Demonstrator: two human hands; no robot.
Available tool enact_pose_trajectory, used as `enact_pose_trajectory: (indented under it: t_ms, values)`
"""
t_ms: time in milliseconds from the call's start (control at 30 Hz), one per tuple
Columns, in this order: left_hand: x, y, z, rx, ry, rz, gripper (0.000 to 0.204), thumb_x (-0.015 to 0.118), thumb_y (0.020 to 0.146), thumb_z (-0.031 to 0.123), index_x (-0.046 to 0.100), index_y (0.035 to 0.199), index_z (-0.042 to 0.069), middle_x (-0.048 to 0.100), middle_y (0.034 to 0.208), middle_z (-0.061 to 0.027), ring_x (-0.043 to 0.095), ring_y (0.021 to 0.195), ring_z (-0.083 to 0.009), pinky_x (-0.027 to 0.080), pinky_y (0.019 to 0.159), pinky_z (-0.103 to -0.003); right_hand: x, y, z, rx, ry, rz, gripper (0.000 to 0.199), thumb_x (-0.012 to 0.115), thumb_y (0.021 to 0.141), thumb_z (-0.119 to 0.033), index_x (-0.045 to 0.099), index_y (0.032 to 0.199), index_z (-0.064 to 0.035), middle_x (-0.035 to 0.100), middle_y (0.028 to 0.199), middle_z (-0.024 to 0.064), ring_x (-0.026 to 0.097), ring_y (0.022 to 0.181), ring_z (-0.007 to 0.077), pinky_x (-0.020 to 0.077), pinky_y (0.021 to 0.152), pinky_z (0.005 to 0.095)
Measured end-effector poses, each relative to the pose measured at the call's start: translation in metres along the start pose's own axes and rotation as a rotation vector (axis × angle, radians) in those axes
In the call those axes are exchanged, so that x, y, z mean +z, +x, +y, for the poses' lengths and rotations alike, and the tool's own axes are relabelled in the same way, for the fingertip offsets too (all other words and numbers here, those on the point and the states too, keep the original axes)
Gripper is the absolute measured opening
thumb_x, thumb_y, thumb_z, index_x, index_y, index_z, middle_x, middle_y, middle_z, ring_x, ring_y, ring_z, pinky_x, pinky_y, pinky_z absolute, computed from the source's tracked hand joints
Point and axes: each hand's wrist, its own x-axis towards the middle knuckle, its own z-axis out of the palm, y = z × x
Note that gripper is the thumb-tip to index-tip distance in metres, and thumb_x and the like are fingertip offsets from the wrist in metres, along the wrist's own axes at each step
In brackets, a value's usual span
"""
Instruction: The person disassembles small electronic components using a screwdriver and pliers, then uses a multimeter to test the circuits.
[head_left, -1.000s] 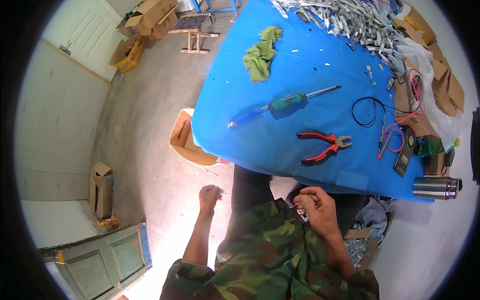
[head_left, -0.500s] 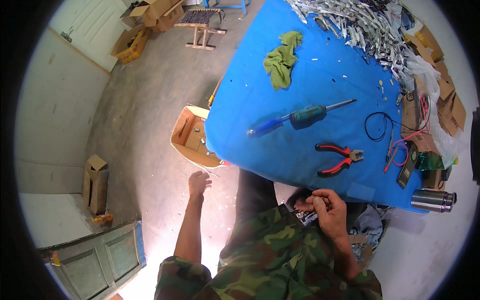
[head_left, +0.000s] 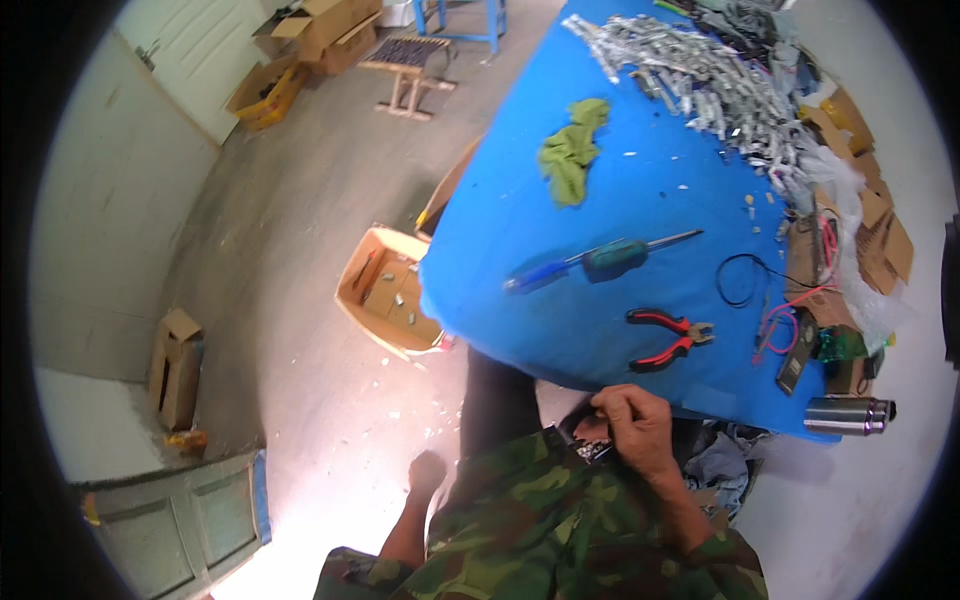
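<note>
My left hand [head_left: 428,470] hangs low beside my left thigh, above the floor; motion smears it and its fingers do not show clearly. My right hand [head_left: 640,428] is closed in a pinch over my lap, just below the near table edge. Whatever it pinches is hidden by the fingers. Beside it, a dark piece with a printed picture [head_left: 592,447] lies against my camouflage clothing. On the blue-covered table [head_left: 490,320], red-and-black pliers [head_left: 662,358] lie nearest to that hand. Beyond them rest a green-handled screwdriver [head_left: 615,258] and a blue-handled screwdriver [head_left: 540,275].
An open cardboard box [head_left: 385,290] with a few small pieces stands left of the table. A green cloth [head_left: 572,150] and a heap of silvery parts [head_left: 700,75] lie farther back. At the right edge are a steel flask [head_left: 850,415], a dark meter [head_left: 798,352] and its leads.
My left hand has dropped from near the cardboard box toward my thigh. The right hand stays closed over my lap, a little farther left in the picture. The view has shifted slightly.
</note>
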Motion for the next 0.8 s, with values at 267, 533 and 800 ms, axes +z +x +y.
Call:
enact_pose_trajectory:
  t_ms: [267,533,800]
  values:
    - [-0.018,0.004,0.013,-0.059,-0.091,-0.003,0.028,0.059,0.087,0.024,0.074,0.099,0.004,0.074,0.099,-0.0235,0.072,0.096,-0.0426,0.057,0.089,-0.051,-0.009,0.0,-0.009,-0.259,-0.176,0.074,0.008,0.075,0.087,-0.002,0.071,0.086,0.0034,0.073,0.09,0.0135,0.069,0.068,0.0181,0.0537,0.06,0.0285]
    - [-0.039,0.048,0.022,0.091,-0.206,0.2,0.021,0.065,0.087,0.019,0.073,0.093,0.0,0.075,0.085,-0.0189,0.074,0.079,-0.0323,0.059,0.076,-0.042,-0.053,-0.008,-0.002,-0.379,-0.357,0.345,0.012,0.078,0.081,-0.005,0.071,0.09,-0.0012,0.073,0.094,0.0128,0.072,0.086,0.0303,0.0578,0.074,0.0371]
    - [-0.127,0.077,0.091,0.196,-0.634,0.424,0.018,0.064,0.092,0.011,0.068,0.091,-0.006,0.068,0.072,-0.0115,0.065,0.057,-0.0169,0.054,0.055,-0.032,-0.097,-0.001,0.005,-0.494,-0.483,0.574,0.013,0.076,0.081,-0.007,0.071,0.092,-0.0035,0.073,0.098,0.0124,0.072,0.091,0.0321,0.0585,0.079,0.0393]
